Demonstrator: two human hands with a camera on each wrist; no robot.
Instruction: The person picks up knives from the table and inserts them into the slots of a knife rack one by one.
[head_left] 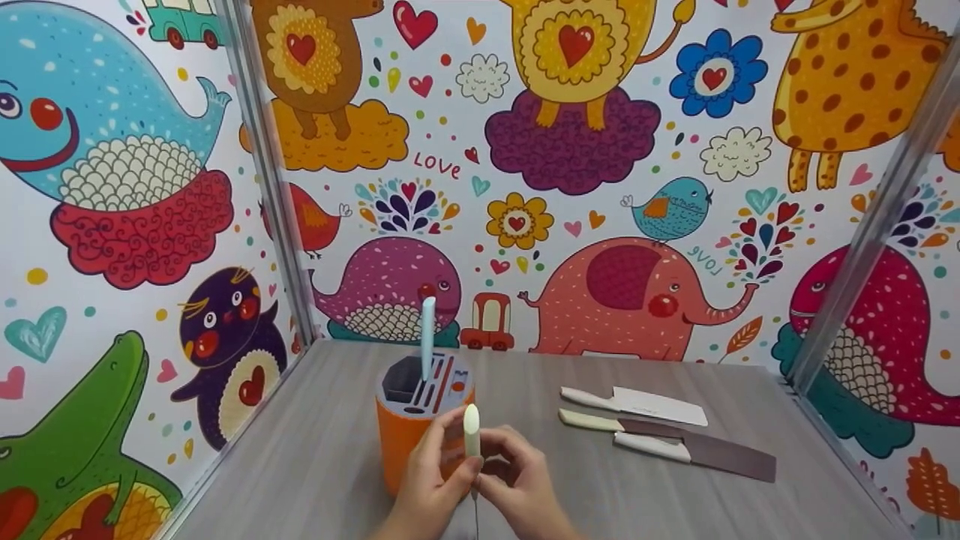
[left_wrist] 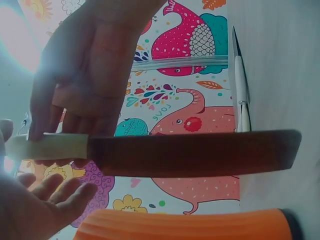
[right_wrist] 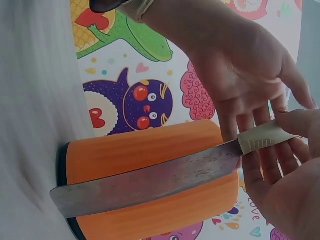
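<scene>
The block (head_left: pixel 391 442) stands just beyond your fingers, toward the left. The knife (left_wrist: pixel 152 154) points blade-down beneath them; your left hand (head_left: pixel 439 471) and right hand (head_left: pixel 526 474) both pinch its handle (head_left: pixel 471 431). Expect it stiff, fairly light, perhaps slick; hold the handle, well off the edge.

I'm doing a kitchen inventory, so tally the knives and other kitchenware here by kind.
Knives: 4 (cleaver, cream-handled knife and brown-bladed knife lying on the table, plus the held knife)
Orange knife block: 1
Light-blue handle upright in the block, lower end hidden: 1
Total: 6
</scene>
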